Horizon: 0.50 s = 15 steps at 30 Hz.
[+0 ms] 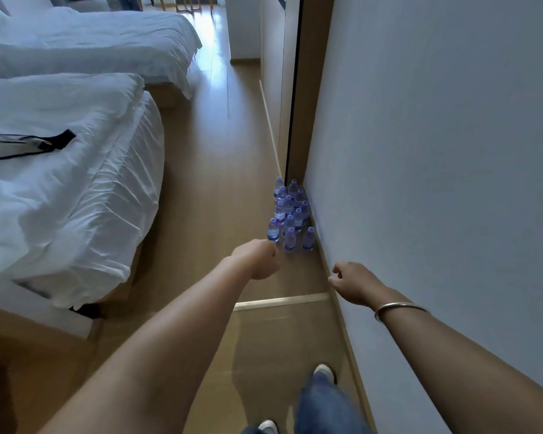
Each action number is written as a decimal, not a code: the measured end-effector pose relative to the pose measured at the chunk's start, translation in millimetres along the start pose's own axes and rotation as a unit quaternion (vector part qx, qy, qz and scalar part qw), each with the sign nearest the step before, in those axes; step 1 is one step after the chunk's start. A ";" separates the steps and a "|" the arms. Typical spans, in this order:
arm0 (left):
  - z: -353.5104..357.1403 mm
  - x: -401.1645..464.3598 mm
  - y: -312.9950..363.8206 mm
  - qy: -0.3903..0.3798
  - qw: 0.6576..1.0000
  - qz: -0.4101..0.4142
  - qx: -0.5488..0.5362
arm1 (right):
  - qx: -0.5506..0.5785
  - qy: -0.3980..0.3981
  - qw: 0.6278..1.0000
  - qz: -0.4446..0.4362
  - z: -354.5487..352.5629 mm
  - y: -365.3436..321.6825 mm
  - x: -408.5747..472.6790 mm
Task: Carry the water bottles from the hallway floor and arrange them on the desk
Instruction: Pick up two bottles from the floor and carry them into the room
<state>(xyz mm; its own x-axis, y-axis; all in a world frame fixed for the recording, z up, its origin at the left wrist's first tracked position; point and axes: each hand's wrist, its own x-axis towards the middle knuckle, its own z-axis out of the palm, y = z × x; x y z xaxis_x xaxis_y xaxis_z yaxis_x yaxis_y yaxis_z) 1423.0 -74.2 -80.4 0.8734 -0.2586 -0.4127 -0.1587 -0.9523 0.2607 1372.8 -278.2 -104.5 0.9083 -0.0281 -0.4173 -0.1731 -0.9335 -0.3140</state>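
This is a bedroom, like in a hotel or a home. Two beds with white covers stand on the left: the near bed (76,189) and the far bed (91,42). A wood floor (220,170) runs beside them, with a plain wall (436,151) on the right.

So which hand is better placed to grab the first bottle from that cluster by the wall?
Left, probably. The left hand reaches just short of the nearest water bottle, holding nothing. The right hand, also holding nothing, hangs farther back beside the wall.
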 end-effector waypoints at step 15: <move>-27.2 227.6 18.9 -0.084 0.996 -0.022 0.017 | -0.008 -0.061 0.998 -0.003 -59.7 41.4 230.2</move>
<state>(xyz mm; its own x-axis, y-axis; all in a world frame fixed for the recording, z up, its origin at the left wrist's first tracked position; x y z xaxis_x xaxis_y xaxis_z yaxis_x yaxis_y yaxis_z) 1631.3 -146.6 -145.6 0.7910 -0.2374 -0.5639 -0.1399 -0.9674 0.2111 1597.5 -344.7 -162.6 0.8558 0.0198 -0.5170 -0.1615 -0.9391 -0.3033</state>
